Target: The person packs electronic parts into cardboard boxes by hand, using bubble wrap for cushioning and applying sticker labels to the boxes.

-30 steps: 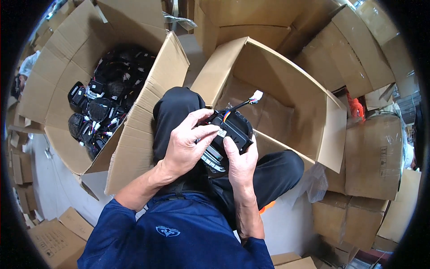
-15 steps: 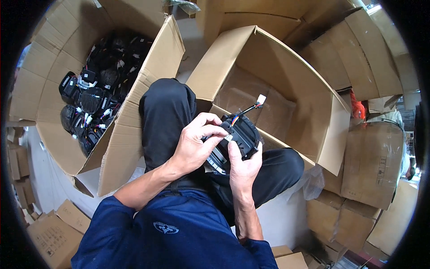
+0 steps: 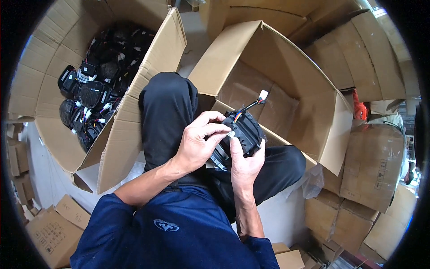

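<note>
On my remote feed, the right hand (image 3: 247, 168) is clamped on a black device (image 3: 247, 130), thumb on its face. The device lies just beyond that hand, right of the left hand (image 3: 195, 143), whose fingertips reach a white label (image 3: 231, 133); whether they grip it I cannot tell. A cable (image 3: 248, 108) with a white connector (image 3: 264, 94) extends beyond both hands; to their left, an open carton (image 3: 47, 89) holds similar devices (image 3: 92, 93).

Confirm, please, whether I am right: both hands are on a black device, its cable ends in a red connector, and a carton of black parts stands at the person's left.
Only the colour is wrong: in the head view, the connector on the cable is white, not red. The rest stands.
</note>
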A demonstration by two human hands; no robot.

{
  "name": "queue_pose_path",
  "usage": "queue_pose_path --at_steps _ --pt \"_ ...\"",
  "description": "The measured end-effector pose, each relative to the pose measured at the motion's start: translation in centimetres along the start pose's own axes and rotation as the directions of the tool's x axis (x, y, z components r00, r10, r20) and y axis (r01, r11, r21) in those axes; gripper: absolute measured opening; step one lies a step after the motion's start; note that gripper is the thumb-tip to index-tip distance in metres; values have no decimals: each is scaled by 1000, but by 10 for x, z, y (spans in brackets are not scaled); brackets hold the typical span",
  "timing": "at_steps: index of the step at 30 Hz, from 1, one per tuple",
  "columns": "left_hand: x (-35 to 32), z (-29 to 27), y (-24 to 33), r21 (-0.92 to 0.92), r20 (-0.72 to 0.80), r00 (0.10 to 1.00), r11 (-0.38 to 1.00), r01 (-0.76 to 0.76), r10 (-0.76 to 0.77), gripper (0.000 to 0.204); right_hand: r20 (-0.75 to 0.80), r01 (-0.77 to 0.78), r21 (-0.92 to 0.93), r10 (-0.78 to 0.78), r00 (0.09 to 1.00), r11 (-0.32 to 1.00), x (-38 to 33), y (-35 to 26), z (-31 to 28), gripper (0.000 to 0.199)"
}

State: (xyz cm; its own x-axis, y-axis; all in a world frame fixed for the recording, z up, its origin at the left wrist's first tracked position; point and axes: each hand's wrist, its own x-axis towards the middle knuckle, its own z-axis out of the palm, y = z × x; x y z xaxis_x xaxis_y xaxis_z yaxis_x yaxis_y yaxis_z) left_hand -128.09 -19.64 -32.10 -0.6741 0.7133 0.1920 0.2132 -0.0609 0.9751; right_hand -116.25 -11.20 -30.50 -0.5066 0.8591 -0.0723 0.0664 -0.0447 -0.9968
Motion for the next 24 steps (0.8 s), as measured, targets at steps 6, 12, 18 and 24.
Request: queue_pose_path --at_steps 6,12,18,24 --pt "-4 5 -3 -33 0 998 998 56 -56 13 -18 22 -8 -23 1000 1000 -4 6 -4 48" --pt "-6 9 -2 -54 -48 999 998 -9 7 14 -18 45 14 -45 999 999 -3 5 -4 48" --pt "-10 9 -6 11 28 1000 1000 -12 12 14 -38 38 -25 -39 999 999 -6 11 -9 48" --pt "-9 8 3 74 -18 999 996 -46 48 17 -53 83 -27 -84 995 996 -9 13 -9 48"
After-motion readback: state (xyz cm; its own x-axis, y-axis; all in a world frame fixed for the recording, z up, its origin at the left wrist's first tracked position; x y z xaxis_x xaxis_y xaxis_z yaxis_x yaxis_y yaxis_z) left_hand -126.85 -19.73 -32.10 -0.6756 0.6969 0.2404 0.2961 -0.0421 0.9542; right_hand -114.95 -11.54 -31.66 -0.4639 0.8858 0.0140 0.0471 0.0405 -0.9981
